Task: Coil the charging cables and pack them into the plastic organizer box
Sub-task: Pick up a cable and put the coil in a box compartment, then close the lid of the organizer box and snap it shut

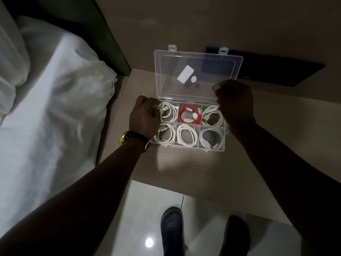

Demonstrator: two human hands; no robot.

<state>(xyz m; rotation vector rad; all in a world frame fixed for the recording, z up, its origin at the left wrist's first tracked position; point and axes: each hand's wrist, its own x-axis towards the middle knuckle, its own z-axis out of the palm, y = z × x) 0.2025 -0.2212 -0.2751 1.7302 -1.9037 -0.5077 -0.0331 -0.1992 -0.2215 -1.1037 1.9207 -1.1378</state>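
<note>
**Six Bays Filled, Lid Yet to Close**

On the table beside the bed sits our box, lid raised and leaning back toward the wall. All six bays hold a coil: white cables in five, the red cable in the back middle bay. Packing looks finished to us; what remains is probably shutting the lid.

Our left hand is curled at the back left bay, fingers closed at the plug end of the coil there, though we cannot tell whether they truly pinch it. Our right hand is clenched at the lid's right edge; whether that grip has the lid is hidden by the knuckles.

Risks from here, as we judge them: coils are springy, so letting go of the back left one may let its plug rise above the divider and get caught under the lid. Pulling the lid from one corner only could twist it, or slide the light box across the table. Latches at the front may not seat if any loop rides high.
</note>
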